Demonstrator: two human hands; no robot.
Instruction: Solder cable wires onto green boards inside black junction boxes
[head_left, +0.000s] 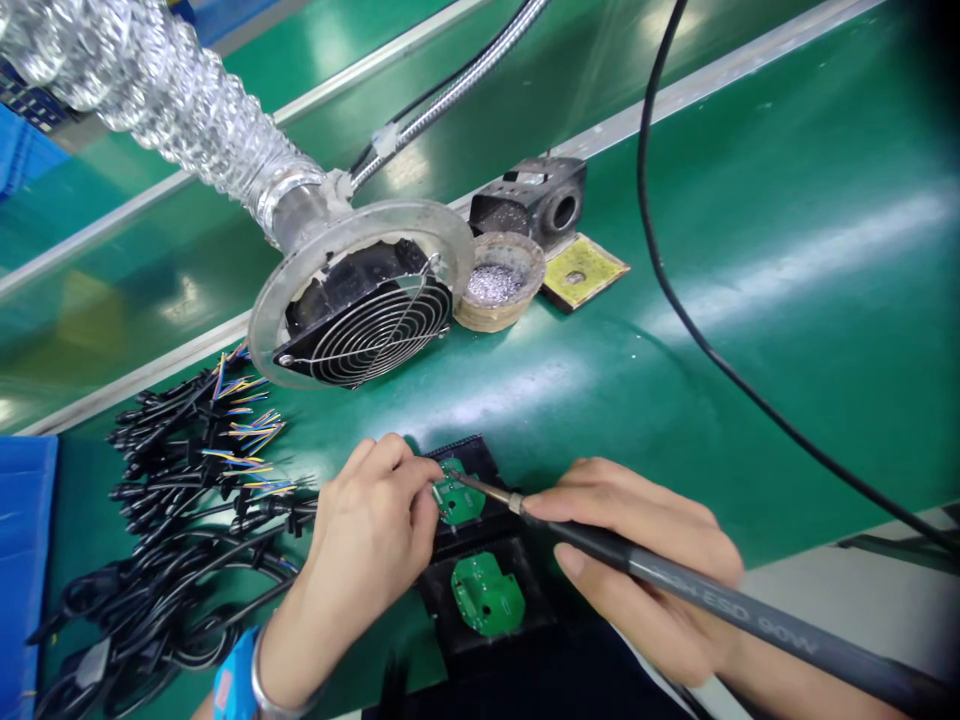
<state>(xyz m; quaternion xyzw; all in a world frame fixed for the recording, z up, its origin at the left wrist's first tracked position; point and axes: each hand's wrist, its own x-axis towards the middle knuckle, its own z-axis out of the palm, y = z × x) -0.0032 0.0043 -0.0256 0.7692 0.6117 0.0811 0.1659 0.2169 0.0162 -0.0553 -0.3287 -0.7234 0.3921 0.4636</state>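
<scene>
My right hand (645,560) is wrapped round a black soldering iron (720,600). Its metal tip reaches onto the upper green circuit board (466,503), close to my left fingertips. My left hand (382,520) is closed in a pinch at the left edge of that board; whatever lies between its fingers is hidden. The board sits in a black holder (480,455). Nearer to me, a second green circuit board (487,595) rests in another black holder (536,600).
Black cables (187,560) with bare coloured wire ends lie left, beside a blue bin (26,560). A fume extractor fan (375,340) hangs ahead. Behind it stand a bowl of solder bits (495,285), a yellow sponge (581,272) and an iron stand (532,205). A black cord (705,345) arcs across the right.
</scene>
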